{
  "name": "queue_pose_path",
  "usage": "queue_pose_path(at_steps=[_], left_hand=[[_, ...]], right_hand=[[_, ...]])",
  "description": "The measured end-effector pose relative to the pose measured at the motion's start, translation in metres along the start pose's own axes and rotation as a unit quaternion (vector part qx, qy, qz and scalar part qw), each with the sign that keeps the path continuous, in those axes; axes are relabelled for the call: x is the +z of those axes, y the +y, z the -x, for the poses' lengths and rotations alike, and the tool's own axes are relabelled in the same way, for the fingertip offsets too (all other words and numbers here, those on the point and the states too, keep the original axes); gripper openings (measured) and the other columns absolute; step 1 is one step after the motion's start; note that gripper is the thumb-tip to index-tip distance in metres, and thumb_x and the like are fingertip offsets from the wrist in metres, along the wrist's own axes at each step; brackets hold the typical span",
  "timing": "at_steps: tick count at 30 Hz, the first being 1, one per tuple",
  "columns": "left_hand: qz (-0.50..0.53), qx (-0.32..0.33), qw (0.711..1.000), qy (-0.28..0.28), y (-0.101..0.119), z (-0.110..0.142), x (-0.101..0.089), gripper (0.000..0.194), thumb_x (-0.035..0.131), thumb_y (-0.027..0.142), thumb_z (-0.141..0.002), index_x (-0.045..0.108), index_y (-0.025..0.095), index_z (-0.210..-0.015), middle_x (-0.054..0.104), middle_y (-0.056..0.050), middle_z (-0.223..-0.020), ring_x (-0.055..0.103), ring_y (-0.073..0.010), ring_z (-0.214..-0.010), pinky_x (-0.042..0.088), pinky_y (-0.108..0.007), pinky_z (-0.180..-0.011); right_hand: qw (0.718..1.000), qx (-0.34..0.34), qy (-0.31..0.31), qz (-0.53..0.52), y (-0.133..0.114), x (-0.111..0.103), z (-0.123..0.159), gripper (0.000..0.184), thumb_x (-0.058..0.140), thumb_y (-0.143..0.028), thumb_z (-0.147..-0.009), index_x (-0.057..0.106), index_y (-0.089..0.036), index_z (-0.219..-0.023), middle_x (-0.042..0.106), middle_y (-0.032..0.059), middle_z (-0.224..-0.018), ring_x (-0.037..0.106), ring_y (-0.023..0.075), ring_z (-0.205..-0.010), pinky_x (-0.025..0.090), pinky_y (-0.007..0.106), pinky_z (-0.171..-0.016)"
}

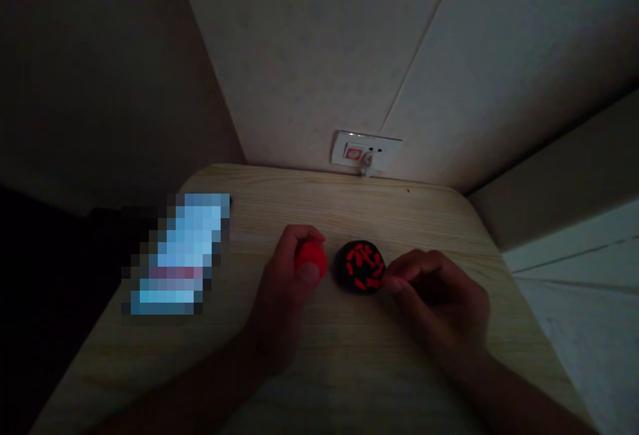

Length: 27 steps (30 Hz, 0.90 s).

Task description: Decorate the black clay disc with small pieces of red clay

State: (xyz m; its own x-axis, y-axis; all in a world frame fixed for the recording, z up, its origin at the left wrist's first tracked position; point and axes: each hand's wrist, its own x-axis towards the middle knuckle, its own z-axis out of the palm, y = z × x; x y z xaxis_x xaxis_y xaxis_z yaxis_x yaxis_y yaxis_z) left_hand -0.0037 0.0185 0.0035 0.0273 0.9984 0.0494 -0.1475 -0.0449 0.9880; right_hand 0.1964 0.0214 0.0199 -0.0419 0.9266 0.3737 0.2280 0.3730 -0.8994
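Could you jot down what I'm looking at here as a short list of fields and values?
Setting: dim room, wooden table against a wall
Left hand: holds a red lump, like clay
Right hand: fingertips at the edge of a black disc
Disc: lies flat, dotted with small red bits
Wall: socket plate behind the table
Table's left side: a blurred-out bluish item
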Motion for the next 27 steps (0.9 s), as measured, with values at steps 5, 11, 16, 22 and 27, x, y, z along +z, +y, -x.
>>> queue_pose_path(at_steps=[5,11,16,22,27], left_hand=[[-0.076,-0.021,0.997,0.022,0.0016,-0.0001,-0.0003,0.016,0.053,0.040,-0.102,0.058,0.025,-0.101,0.049,0.004,-0.072,0.044,-0.0141,-0.063,0.036,-0.028,-0.056],[-0.050,-0.044,0.997,0.031,0.0014,-0.0020,0.0027,0.021,0.052,0.044,-0.102,0.058,0.024,-0.100,0.046,0.005,-0.065,0.043,-0.0119,-0.056,0.036,-0.024,-0.049],[-0.058,-0.042,0.997,0.039,0.0021,-0.0039,0.0025,0.019,0.053,0.041,-0.101,0.058,0.023,-0.099,0.047,0.006,-0.064,0.043,-0.0111,-0.055,0.036,-0.023,-0.048],[-0.065,-0.042,0.996,0.038,0.0046,-0.0028,0.0016,0.019,0.054,0.041,-0.101,0.058,0.023,-0.097,0.047,0.006,-0.063,0.043,-0.0109,-0.055,0.037,-0.022,-0.048],[-0.075,-0.045,0.995,0.038,0.0041,-0.0039,0.0019,0.019,0.053,0.042,-0.101,0.058,0.024,-0.097,0.046,0.006,-0.063,0.043,-0.0116,-0.056,0.037,-0.023,-0.049]], right_hand=[[0.997,0.037,0.037,0.052,0.0044,-0.0012,0.0024,0.005,0.078,-0.027,-0.087,0.075,-0.023,-0.085,0.074,0.0001,-0.070,0.059,0.0103,-0.051,0.046,0.021,-0.046],[0.994,0.100,0.006,-0.038,0.0041,-0.0012,0.0024,0.045,0.049,-0.043,-0.105,0.066,-0.019,-0.070,0.064,0.0007,-0.057,0.053,0.0098,-0.047,0.041,0.022,-0.044],[0.995,0.068,0.043,-0.064,0.0058,0.0011,0.0012,0.018,0.070,-0.032,-0.094,0.063,-0.021,-0.082,0.065,-0.0021,-0.068,0.052,0.0080,-0.050,0.041,0.020,-0.045],[0.996,0.069,0.050,-0.033,0.0045,0.0031,0.0010,0.008,0.064,-0.028,-0.098,0.071,-0.024,-0.098,0.072,0.0002,-0.080,0.054,0.0073,-0.051,0.042,0.019,-0.045],[0.998,0.055,-0.030,0.004,0.0046,-0.0044,0.0028,0.036,0.052,-0.031,-0.104,0.070,-0.021,-0.075,0.065,0.0001,-0.065,0.055,0.0097,-0.055,0.042,0.022,-0.048]])
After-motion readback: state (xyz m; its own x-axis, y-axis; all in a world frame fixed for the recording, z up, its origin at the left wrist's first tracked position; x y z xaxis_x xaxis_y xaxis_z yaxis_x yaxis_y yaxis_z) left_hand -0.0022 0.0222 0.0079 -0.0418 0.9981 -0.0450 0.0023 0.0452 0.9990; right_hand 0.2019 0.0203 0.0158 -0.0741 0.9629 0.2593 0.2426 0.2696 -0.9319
